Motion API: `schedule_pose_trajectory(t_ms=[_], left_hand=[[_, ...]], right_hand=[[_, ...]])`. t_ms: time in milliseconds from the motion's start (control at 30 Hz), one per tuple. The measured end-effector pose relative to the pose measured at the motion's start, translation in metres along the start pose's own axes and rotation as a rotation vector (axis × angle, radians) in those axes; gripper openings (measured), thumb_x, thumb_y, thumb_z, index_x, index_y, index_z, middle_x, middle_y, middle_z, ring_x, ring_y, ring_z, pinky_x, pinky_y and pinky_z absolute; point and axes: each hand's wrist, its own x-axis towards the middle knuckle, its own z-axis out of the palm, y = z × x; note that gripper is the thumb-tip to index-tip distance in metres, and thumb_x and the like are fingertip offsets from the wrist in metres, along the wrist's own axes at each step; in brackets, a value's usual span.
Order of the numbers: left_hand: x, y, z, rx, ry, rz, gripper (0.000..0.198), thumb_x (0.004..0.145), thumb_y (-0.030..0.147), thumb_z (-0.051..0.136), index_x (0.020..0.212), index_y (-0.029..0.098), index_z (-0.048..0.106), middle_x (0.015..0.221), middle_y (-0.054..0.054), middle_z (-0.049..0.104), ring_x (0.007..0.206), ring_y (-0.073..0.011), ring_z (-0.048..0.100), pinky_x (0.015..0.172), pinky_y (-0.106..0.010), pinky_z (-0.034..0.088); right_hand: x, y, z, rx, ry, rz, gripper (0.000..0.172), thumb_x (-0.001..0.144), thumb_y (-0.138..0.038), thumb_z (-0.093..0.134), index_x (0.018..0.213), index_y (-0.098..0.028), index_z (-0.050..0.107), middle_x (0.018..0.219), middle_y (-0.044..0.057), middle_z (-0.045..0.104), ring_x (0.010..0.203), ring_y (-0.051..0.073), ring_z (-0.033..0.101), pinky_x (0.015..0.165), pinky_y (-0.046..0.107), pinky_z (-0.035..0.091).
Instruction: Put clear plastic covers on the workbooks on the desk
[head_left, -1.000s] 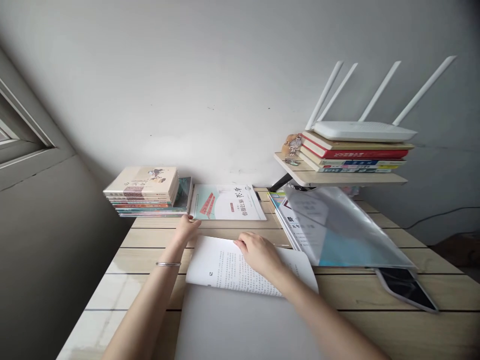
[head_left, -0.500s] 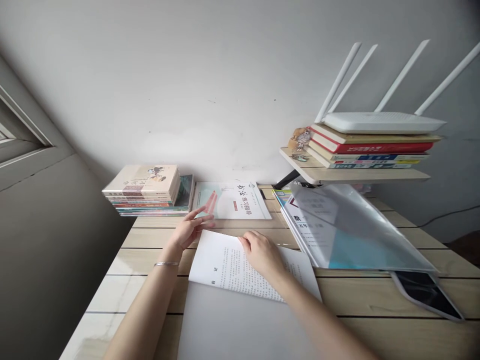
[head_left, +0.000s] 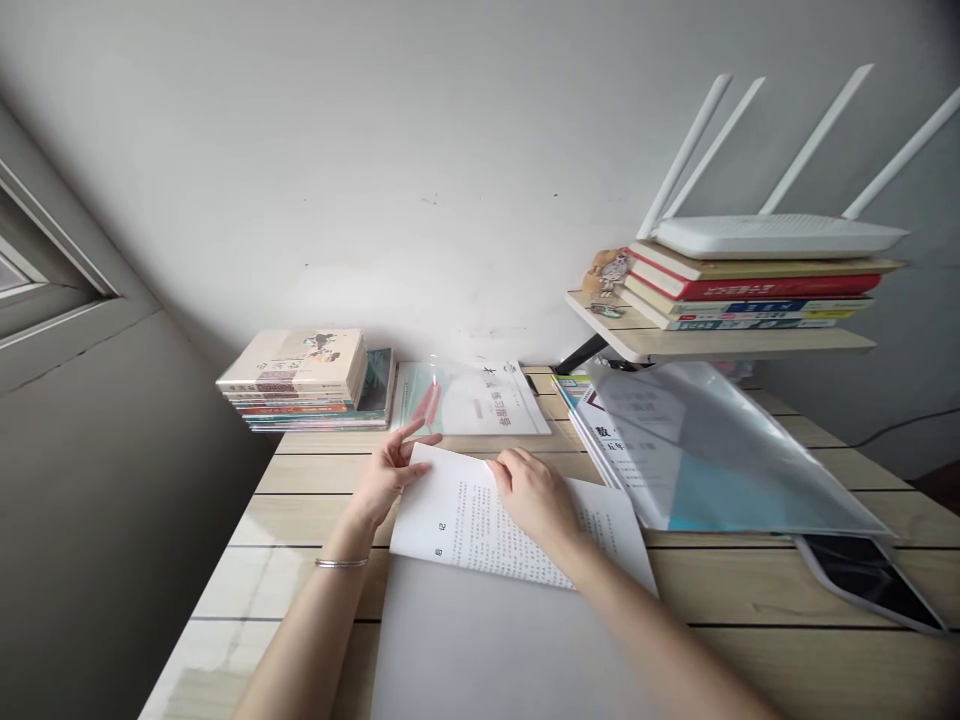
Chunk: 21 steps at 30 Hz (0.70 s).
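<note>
An open book [head_left: 480, 545] with a printed text page lies before me, turned sideways to my view. My left hand [head_left: 386, 475] is at its upper left corner, the thumb on top of the page and the other fingers partly stretched out beyond the edge. My right hand [head_left: 532, 500] is curled over the top edge, its thumb and fingers closed on the book. A plain pale grey sheet [head_left: 487, 640], perhaps a frosted book cover, spreads below the text page toward me. My right forearm hides part of the book's right side.
Behind lies a calligraphy workbook [head_left: 495, 400], beside a stack of books [head_left: 292, 365]. To the right are books under a clear plastic sleeve [head_left: 735, 470] and a dark-screened phone [head_left: 862, 575]. A raised shelf [head_left: 750, 345] carries books and a white router [head_left: 780, 236].
My left hand has moved onto the book's upper left corner, its thumb now over the page. The right hand keeps its grip. The whole view has shifted slightly.
</note>
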Motion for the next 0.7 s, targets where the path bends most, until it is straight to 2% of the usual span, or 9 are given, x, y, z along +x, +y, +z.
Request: schedule_pose_trajectory(t_ms=[133, 300, 433, 500, 600, 700], left_hand=[[-0.001, 0.000, 0.002, 0.056, 0.027, 0.011, 0.074, 0.060, 0.023, 0.083, 0.129, 0.022, 0.056, 0.118, -0.013, 0.067, 0.084, -0.0193, 0.067, 0.069, -0.027, 0.052], [-0.002, 0.000, 0.006, 0.076, 0.057, 0.040, 0.061, 0.063, 0.028, 0.080, 0.119, 0.019, 0.061, 0.116, -0.013, 0.068, 0.081, -0.0177, 0.066, 0.067, -0.026, 0.051], [-0.002, 0.001, 0.007, 0.069, 0.083, 0.076, 0.057, 0.065, 0.031, 0.078, 0.118, 0.019, 0.061, 0.115, -0.013, 0.069, 0.080, -0.0165, 0.066, 0.066, -0.024, 0.051], [-0.001, 0.001, 0.005, 0.062, 0.107, 0.092, 0.057, 0.065, 0.031, 0.079, 0.118, 0.019, 0.061, 0.115, -0.013, 0.069, 0.080, -0.0164, 0.066, 0.065, -0.023, 0.051], [0.001, -0.001, 0.001, 0.045, 0.123, 0.102, 0.057, 0.064, 0.031, 0.080, 0.117, 0.019, 0.061, 0.114, -0.013, 0.069, 0.077, -0.0158, 0.066, 0.063, -0.023, 0.051], [0.001, -0.003, 0.000, 0.043, 0.132, 0.099, 0.058, 0.063, 0.032, 0.081, 0.116, 0.019, 0.061, 0.113, -0.013, 0.070, 0.073, -0.0156, 0.066, 0.062, -0.024, 0.051]], right_hand=[[0.002, -0.003, 0.001, 0.001, 0.031, -0.025, 0.029, 0.095, -0.029, 0.039, 0.072, -0.020, 0.056, 0.076, 0.004, 0.063, 0.068, 0.018, 0.055, 0.066, 0.030, 0.030], [0.005, -0.005, -0.008, 0.062, 0.038, -0.038, 0.031, 0.095, -0.030, 0.039, 0.072, -0.020, 0.057, 0.075, 0.005, 0.063, 0.071, 0.018, 0.057, 0.069, 0.030, 0.034], [0.004, 0.012, -0.022, 0.132, 0.088, -0.031, 0.023, 0.091, -0.037, 0.048, 0.088, -0.019, 0.061, 0.090, 0.008, 0.066, 0.089, 0.024, 0.058, 0.081, 0.034, 0.038], [0.002, 0.030, -0.026, 0.134, 0.148, 0.040, 0.028, 0.087, -0.042, 0.052, 0.101, -0.019, 0.060, 0.106, 0.012, 0.064, 0.101, 0.028, 0.056, 0.087, 0.039, 0.039], [0.002, 0.064, -0.024, 0.173, 0.212, 0.221, 0.044, 0.078, -0.046, 0.059, 0.112, -0.018, 0.057, 0.128, 0.016, 0.054, 0.119, 0.033, 0.047, 0.095, 0.049, 0.038], [0.007, 0.095, -0.022, 0.409, 0.219, 0.471, 0.057, 0.068, -0.045, 0.068, 0.115, -0.018, 0.055, 0.131, 0.019, 0.051, 0.124, 0.034, 0.045, 0.096, 0.049, 0.040]])
